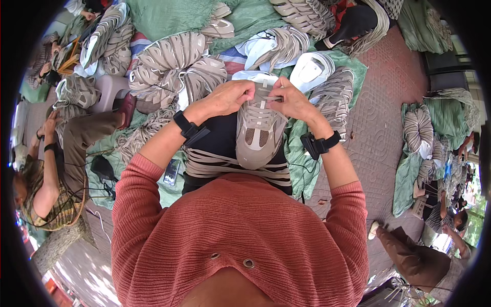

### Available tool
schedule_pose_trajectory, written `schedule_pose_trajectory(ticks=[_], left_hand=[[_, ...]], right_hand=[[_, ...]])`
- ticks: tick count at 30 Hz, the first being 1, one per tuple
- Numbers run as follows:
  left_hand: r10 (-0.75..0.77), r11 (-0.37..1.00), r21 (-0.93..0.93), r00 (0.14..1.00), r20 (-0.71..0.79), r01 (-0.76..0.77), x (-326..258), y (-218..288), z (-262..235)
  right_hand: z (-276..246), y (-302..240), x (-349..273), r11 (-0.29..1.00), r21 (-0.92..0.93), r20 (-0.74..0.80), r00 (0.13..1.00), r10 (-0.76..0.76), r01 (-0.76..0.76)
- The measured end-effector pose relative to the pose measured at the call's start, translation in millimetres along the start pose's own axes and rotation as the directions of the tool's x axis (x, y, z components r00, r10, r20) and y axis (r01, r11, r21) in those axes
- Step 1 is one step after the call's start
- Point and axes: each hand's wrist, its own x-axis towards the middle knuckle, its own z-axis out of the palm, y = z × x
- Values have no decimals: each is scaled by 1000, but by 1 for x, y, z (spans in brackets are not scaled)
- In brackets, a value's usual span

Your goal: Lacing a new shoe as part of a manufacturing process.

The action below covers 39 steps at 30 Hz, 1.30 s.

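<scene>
Outdoor paving, shoe piles point(169, 64) | sneaker point(258, 130) lengthwise on lap, toe toward wearer | left hand point(225, 100), right hand point(291, 100) grip laces

A grey-beige sneaker point(258, 134) with mesh panels rests on the lap, toe pointing toward the body and its tongue end up between the fingers of both hands. Its pale laces point(262, 108) cross the upper just below the fingertips, the topmost strand pinched taut between them.
</scene>
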Motion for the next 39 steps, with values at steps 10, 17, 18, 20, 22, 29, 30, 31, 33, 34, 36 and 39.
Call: schedule_pose_trajectory(ticks=[10,17,18,20,22,29,30,31,33,34,36,39], left_hand=[[-11,990,138,995,-97,24,-1,21,10],[6,981,193,993,-116,17,-1,16,11],[9,981,194,994,-113,13,0,18,11],[9,980,199,991,-135,18,0,21,13],[-3,980,197,991,-137,30,-2,23,14],[74,919,393,964,-254,33,3,30,35],[78,910,412,959,-271,42,4,31,38],[77,910,412,959,-273,44,4,30,42],[61,908,409,942,-330,85,6,29,45],[61,909,407,942,-330,84,6,28,45],[62,944,329,957,-283,37,5,27,38],[-14,991,135,1000,-22,17,9,22,16]], right_hand=[[14,13,0,956,272,-106,991,-84,110],[4,7,-14,507,850,59,982,182,-145],[5,9,-14,505,851,56,981,184,-144],[9,13,-14,746,665,-116,992,55,37],[8,9,-16,744,668,-101,994,50,30],[16,-12,-22,972,-64,-300,925,-235,226],[17,-13,-22,972,-65,-298,925,-237,228],[18,-14,-22,932,-222,-338,874,-348,286],[21,-13,-22,867,-377,-356,813,-460,325],[23,-11,-21,865,-382,-371,803,-466,325],[27,-10,-20,862,-389,-385,792,-474,326],[29,-10,-18,963,-85,-404,875,-266,254]])
